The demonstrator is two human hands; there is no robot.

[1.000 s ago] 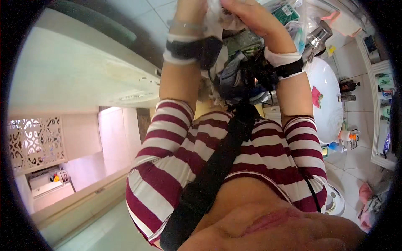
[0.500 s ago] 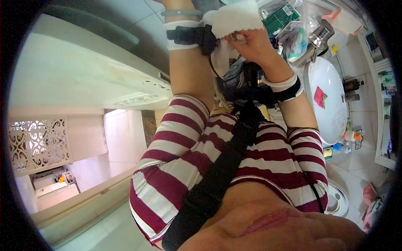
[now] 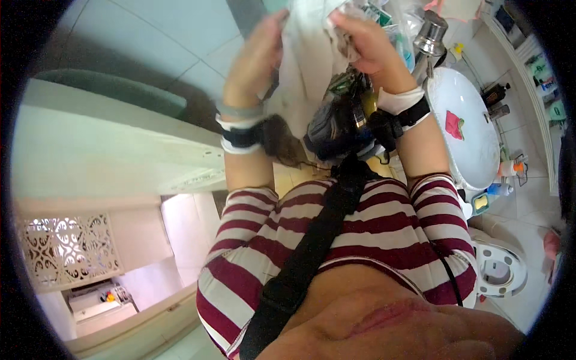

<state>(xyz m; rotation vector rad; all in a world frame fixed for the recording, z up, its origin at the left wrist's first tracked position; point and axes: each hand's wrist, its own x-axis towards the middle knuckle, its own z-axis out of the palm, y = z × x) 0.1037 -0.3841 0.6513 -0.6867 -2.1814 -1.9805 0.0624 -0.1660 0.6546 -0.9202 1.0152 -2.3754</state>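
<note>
A white cloth (image 3: pixel 305 63) hangs between my two hands at the top of the head view, its upper edge cut off by the frame. My right hand (image 3: pixel 367 43) pinches the cloth's right edge with thumb and fingers. My left hand (image 3: pixel 255 63) is at the cloth's left edge, smeared by motion, so its finger grip is unclear. Below the cloth, dark bundled items (image 3: pixel 339 123) sit between my forearms, partly hidden by the wrist straps.
On the right is a white washbasin (image 3: pixel 474 162) with a pink-red cloth (image 3: pixel 454 125) in it and a metal tap (image 3: pixel 430 36) beside it. Bottles (image 3: pixel 510 168) stand past its rim. A pale door (image 3: pixel 114 150) is to my left, a toilet (image 3: pixel 498 270) at lower right.
My left hand has come into view on the left, and the cloth now hangs longer and lower between the hands. My right hand has moved slightly up.
</note>
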